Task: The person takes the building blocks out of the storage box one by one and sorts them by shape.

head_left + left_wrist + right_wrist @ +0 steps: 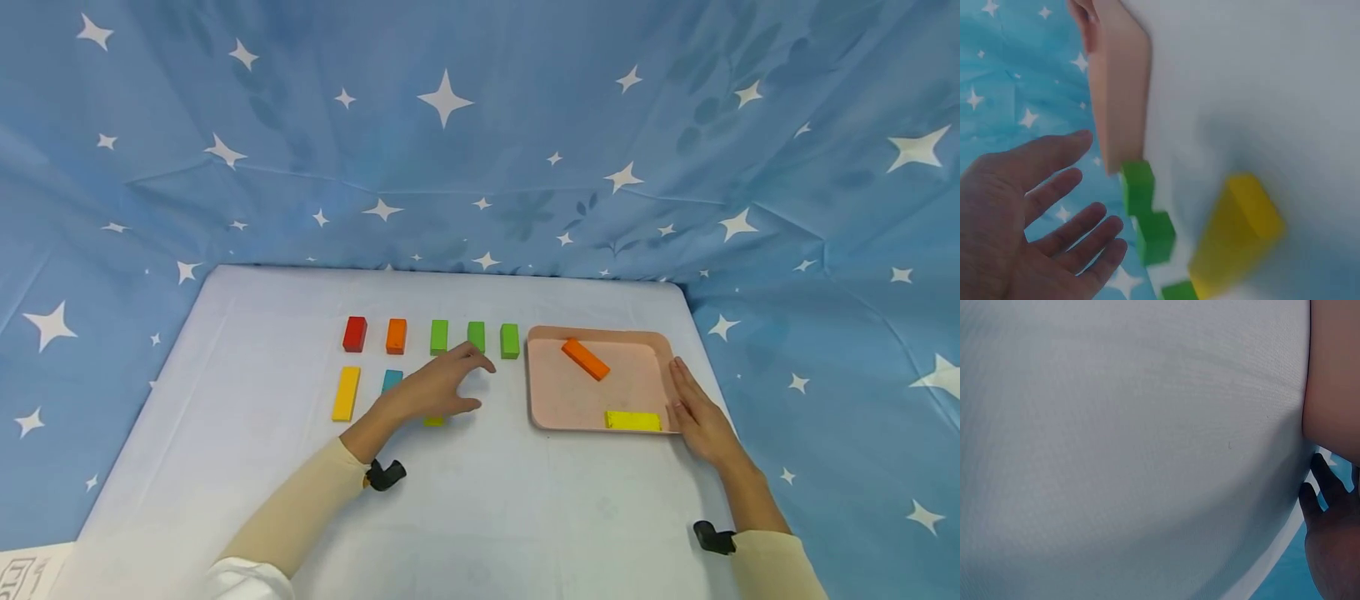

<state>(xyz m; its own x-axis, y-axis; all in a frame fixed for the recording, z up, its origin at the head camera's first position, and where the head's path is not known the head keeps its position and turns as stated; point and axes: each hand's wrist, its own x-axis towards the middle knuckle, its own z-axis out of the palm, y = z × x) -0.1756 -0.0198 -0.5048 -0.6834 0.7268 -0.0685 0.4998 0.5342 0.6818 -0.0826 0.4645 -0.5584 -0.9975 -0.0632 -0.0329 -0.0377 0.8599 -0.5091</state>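
My left hand (pixel 441 385) hovers over the blocks with its fingers spread and holds nothing. Below it, a yellow block (pixel 434 422) and a blue block (pixel 392 380) are partly covered by the hand and arm. In the left wrist view a yellow block (pixel 1235 231) stands near green blocks (pixel 1155 237). My right hand (pixel 703 419) lies along the right edge of a pink tray (pixel 547 408), fingers straight and touching its side. Inside that tray are an orange block (pixel 586 359) and a yellow block (pixel 633 421).
Along the back sit a red block (pixel 355 334), an orange block (pixel 396 336) and green blocks (pixel 510 342) left of the tray. A longer yellow-orange block (pixel 346 394) lies in front of the red one. White cloth covers the table (pixel 525 517); a starry blue curtain (pixel 480 150) hangs behind.
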